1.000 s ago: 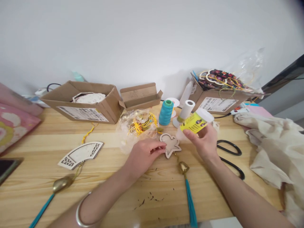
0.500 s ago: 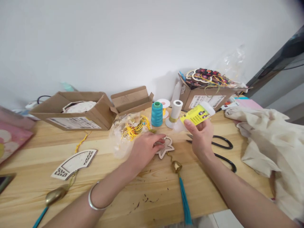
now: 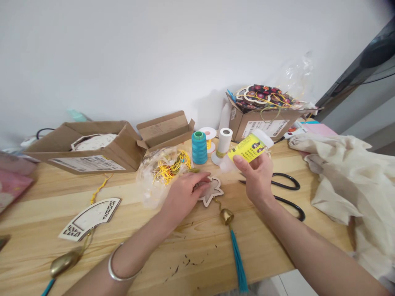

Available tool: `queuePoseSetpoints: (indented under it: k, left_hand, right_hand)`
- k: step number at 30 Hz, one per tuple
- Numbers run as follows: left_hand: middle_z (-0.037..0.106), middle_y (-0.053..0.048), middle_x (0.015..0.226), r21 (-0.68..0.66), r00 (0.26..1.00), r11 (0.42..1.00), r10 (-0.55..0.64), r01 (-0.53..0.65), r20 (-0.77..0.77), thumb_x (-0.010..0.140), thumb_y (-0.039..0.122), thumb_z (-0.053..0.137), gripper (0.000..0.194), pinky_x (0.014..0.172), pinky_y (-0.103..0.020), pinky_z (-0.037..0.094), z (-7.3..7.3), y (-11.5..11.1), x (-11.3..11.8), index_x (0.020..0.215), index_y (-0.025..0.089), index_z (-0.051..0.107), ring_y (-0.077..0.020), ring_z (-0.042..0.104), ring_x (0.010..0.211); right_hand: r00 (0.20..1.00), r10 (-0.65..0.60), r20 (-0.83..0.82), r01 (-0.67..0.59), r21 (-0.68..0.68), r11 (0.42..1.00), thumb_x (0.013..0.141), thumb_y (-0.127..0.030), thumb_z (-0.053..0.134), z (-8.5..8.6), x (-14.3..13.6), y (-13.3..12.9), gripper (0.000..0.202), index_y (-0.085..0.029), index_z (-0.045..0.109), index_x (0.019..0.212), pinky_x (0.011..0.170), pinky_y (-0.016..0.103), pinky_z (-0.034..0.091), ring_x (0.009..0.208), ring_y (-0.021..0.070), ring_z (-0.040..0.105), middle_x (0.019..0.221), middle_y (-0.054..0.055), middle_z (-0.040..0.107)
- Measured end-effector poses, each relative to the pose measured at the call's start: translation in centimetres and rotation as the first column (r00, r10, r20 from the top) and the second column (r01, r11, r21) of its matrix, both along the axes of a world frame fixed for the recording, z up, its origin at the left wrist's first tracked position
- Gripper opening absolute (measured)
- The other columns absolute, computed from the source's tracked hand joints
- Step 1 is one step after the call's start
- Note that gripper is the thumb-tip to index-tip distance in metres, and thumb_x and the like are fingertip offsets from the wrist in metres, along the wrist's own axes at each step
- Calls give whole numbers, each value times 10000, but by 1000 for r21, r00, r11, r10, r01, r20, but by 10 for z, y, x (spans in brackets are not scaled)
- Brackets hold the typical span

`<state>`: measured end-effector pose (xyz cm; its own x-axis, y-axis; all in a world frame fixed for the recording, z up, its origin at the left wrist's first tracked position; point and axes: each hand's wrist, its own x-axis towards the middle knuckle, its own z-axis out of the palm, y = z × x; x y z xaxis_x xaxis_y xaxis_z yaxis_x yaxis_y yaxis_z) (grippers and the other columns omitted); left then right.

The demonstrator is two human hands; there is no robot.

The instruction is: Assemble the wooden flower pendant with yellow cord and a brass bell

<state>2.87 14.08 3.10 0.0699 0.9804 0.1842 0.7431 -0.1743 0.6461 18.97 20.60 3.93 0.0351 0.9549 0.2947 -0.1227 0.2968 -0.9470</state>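
My left hand point(image 3: 188, 191) rests over the left side of a pale wooden flower-shaped piece point(image 3: 215, 190), its fingers on the piece and hiding part of it. From that piece hang a gold bell-shaped bead point(image 3: 227, 216) and a teal tassel point(image 3: 238, 261). Raised over the table, my right hand point(image 3: 258, 174) grips a translucent plastic bottle with a yellow label point(image 3: 249, 149), held tilted with its lower end toward the left. Black-handled scissors point(image 3: 298, 184) lie just beyond the right hand, partly hidden by it.
A fan-shaped wooden pendant point(image 3: 89, 218) lies at left. Behind stand an open cardboard box point(image 3: 132, 158), a bag of yellow cords point(image 3: 151, 185), a teal thread cone point(image 3: 199, 150), a white spool point(image 3: 224, 142) and a full box point(image 3: 247, 123). Cream cloth point(image 3: 333, 176) heaps at right.
The view has shifted slightly, so most things sit a little further left. Both hands keep nearly the same pose, with the bottle still in the right one.
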Motion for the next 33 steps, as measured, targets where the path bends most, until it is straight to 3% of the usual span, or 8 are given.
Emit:
queuePoseSetpoints:
  k: [3, 15, 26, 33]
  left_hand:
    - [668, -23, 991, -3, 999, 1000, 6, -6, 48, 829, 248, 453, 289, 818, -345, 453, -1, -3, -1, 1092, 224, 570, -185, 596, 921]
    - [694, -22, 904, -19, 996, 999, -45, 47, 74, 812, 236, 489, 299, 810, -349, 472, -5, -6, -1, 1097, 196, 569, -181, 626, 855]
    - [661, -47, 908, 100, 981, 986, -113, 130, -158, 835, 220, 457, 248, 756, -311, 475, -5, -8, 0, 1036, 195, 600, -169, 592, 842]
    - [675, -39, 934, 20, 997, 997, -72, 72, 11, 822, 247, 482, 272, 777, -317, 488, -8, -7, -3, 1067, 198, 589, -166, 617, 845]
  right_hand:
    - [1000, -1, 16, 1, 2, 1000, 614, -435, 678, 0, 0, 0, 338, -223, 508, 816, 634, 321, 510, 733, 192, 613, 793, 29, 640]
    - [1000, 9, 3, -9, 3, 1000, 611, -430, 681, 2, 0, 0, 332, -221, 509, 803, 642, 322, 512, 752, 194, 616, 789, 24, 642]
    - [999, 22, -42, -22, -6, 1000, 596, -418, 691, 4, 0, 0, 322, -223, 517, 784, 639, 313, 514, 716, 182, 619, 782, 19, 651]
    - [998, 36, -54, -36, 1, 999, 611, -394, 691, 3, 0, 0, 304, -222, 519, 795, 643, 304, 513, 726, 174, 618, 789, 12, 649]
